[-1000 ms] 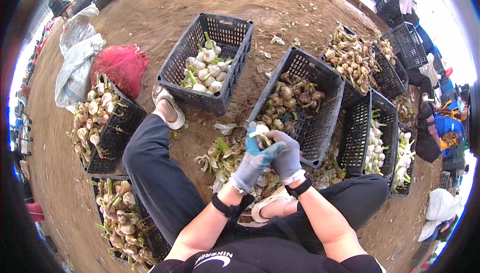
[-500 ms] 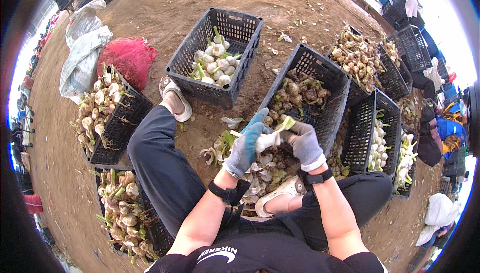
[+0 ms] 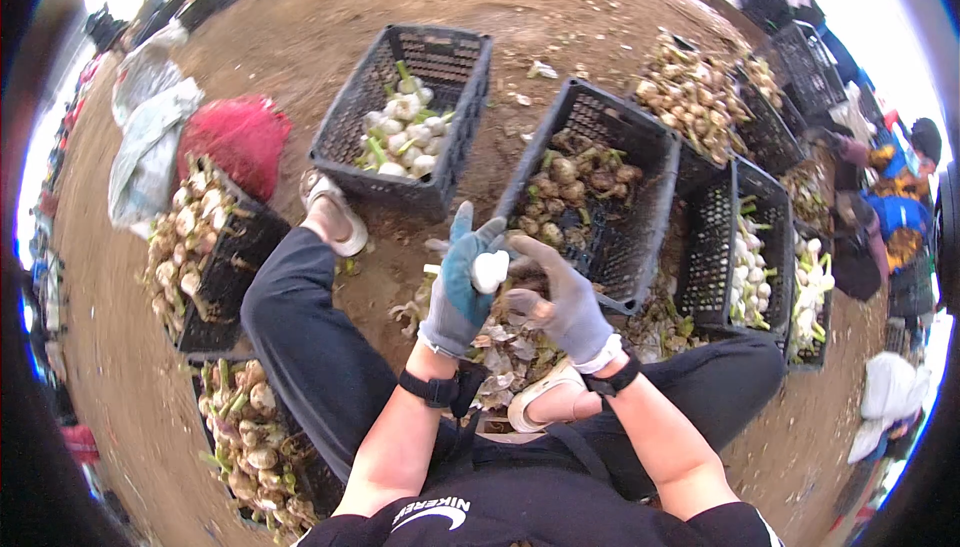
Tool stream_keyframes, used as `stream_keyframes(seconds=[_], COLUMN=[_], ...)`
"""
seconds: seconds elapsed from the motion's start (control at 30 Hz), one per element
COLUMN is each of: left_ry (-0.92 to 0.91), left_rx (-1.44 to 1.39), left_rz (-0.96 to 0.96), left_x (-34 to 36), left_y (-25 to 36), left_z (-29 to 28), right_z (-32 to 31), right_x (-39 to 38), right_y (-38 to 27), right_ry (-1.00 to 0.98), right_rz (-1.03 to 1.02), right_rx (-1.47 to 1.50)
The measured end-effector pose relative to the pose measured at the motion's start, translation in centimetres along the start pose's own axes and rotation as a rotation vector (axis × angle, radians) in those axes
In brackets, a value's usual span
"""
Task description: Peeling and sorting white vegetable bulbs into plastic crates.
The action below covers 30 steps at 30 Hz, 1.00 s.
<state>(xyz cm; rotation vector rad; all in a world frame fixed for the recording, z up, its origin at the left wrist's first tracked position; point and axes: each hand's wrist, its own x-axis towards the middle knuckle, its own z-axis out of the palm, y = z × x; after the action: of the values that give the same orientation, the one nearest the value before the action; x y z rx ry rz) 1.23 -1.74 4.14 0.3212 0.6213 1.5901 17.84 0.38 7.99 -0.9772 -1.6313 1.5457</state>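
My left hand (image 3: 462, 282), in a grey and blue glove, has a white peeled garlic bulb (image 3: 490, 272) against its palm and thumb. Its upper fingers stretch upward. Close by on the right is my right hand (image 3: 568, 305), in a grey glove, its thumb and fingers apart with nothing visible between them. Just beyond my hands stands a black crate (image 3: 655, 192) partly filled with brown, unpeeled garlic bulbs (image 3: 572, 187). Another crate (image 3: 455, 127), farther left, holds clean white bulbs (image 3: 405, 132) with green stems. Under my hands lie loose garlic skins (image 3: 515, 362).
Heaped crates of dirty garlic (image 3: 185, 247) stand at my left, beside a red mesh sack (image 3: 235, 147) and pale sacks (image 3: 150, 167). To the right are crates with white garlic (image 3: 752, 272) and a brown heap (image 3: 690, 97). A person in blue (image 3: 900, 217) sits at the far right.
The green-stemmed garlic between both hands now shows as a rounded white bulb in my left hand. My right hand has opened away from it. The whole view has shifted slightly.
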Motion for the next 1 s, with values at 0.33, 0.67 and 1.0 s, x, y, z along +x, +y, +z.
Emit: stream_keyframes(seconds=[0.33,0.67,1.0], left_ry=[0.029,0.172,0.267], left_rx=[0.291,0.154,0.268], left_rz=[-0.099,-0.079,-0.025], left_x=[0.2,2.4,2.4], left_y=[-3.9,-3.7,-1.8], left_z=[2.8,1.5,-0.4], right_z=[-6.8,-21.2,-6.0], right_x=[1.1,2.0,15.5], right_y=[4.5,5.2,19.7], right_ry=[0.417,0.648,-0.555], right_rz=[-0.089,-0.07,0.239], right_rx=[0.461,0.839,-1.423])
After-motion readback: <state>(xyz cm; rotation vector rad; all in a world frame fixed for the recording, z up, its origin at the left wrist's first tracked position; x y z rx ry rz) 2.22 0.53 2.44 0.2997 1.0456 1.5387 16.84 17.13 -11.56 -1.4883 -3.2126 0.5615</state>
